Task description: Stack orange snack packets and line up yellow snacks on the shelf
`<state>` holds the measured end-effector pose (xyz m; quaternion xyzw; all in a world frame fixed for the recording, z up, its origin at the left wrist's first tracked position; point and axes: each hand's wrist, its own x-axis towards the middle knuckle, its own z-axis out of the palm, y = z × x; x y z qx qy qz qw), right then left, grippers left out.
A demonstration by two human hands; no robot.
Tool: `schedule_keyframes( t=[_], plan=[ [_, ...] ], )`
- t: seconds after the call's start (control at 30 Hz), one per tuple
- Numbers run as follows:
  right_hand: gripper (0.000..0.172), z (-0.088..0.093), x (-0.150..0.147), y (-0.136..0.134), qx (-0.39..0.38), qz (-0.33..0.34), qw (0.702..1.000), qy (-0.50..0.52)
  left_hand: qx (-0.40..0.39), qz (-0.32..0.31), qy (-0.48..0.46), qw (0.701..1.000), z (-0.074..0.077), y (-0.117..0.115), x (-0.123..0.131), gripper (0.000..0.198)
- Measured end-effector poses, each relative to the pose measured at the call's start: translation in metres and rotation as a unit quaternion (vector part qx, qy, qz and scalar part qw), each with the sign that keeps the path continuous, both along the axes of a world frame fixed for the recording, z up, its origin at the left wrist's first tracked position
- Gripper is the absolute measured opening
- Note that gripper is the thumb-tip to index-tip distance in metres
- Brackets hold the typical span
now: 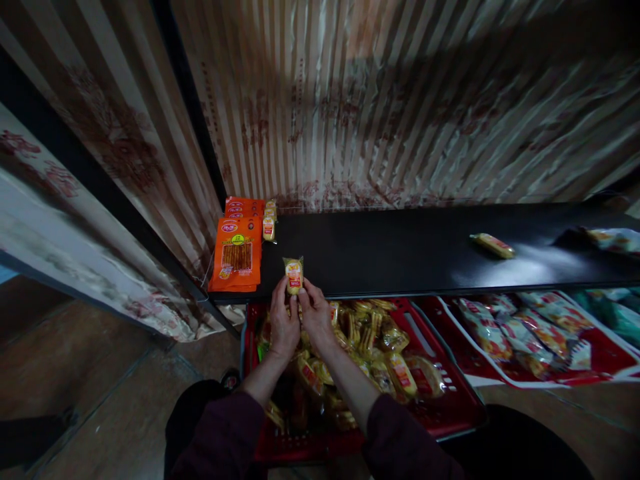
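One snack [294, 273] is pinched between both hands [285, 327] [316, 317].

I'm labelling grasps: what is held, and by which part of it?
A small wrapped snack, held by its lower part between left hand and right hand.

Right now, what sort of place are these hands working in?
Probably a shop or stockroom: orange snack packets sit on a black shelf, and a red basket holds many wrapped snacks.

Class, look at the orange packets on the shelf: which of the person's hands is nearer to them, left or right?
Left. The left hand is below and right of the orange packets in the picture, not touching them; the right hand is farther right.
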<state>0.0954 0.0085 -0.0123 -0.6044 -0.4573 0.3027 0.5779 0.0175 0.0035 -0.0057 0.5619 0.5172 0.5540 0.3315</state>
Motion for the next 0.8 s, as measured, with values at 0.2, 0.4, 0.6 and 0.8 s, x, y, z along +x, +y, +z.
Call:
schedule_keyframes(
  t=[0.2, 0.4, 0.6, 0.8],
  plan=[
    [0.040, 0.003, -0.002, 0.012, -0.001, 0.026, 0.999, -0.020, 0.037, 0.032, 0.058, 0.997, -0.005, 0.013, -0.002, 0.037],
    [0.040, 0.009, -0.008, 0.027, 0.002, 0.058, 0.998, 0.030, 0.062, 0.076, 0.092, 0.991, -0.004, 0.025, -0.004, 0.035],
    [0.037, 0.013, -0.011, 0.038, 0.008, 0.067, 0.997, 0.033, 0.065, 0.076, 0.098, 0.990, -0.001, 0.037, -0.010, 0.036],
    [0.037, 0.009, -0.011, 0.055, 0.023, 0.068, 0.997, 0.026, 0.069, 0.070, 0.110, 0.989, 0.000, 0.051, -0.014, 0.035]
  ],
)
